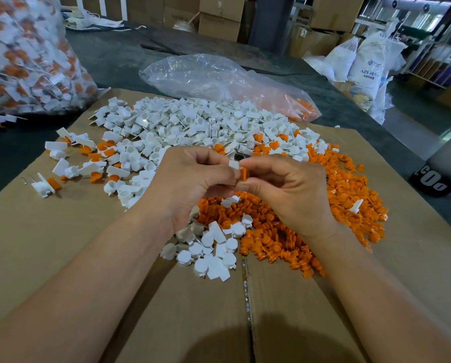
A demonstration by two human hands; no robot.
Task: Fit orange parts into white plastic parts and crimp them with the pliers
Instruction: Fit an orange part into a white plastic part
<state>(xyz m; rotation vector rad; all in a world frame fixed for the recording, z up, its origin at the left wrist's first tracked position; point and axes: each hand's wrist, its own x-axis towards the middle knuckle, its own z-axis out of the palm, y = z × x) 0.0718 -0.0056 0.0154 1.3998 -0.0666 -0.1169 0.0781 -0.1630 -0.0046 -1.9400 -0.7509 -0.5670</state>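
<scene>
My left hand (190,176) pinches a small white plastic part (234,164) above the middle of the cardboard. My right hand (287,187) pinches an orange part (244,173) pressed right against the white one, fingertips of both hands meeting. Under the hands lies a big heap of loose white parts (182,127) at the back and centre, and a heap of orange parts (347,195) at the right and front. Several assembled white-and-orange pieces (88,163) lie scattered at the left. No pliers are visible.
The flattened cardboard (62,244) covers a dark table. A large clear bag of assembled pieces (28,61) stands at the back left. A nearly flat clear bag with orange parts (219,79) lies behind the heaps. Boxes and white sacks (365,64) stand beyond the table.
</scene>
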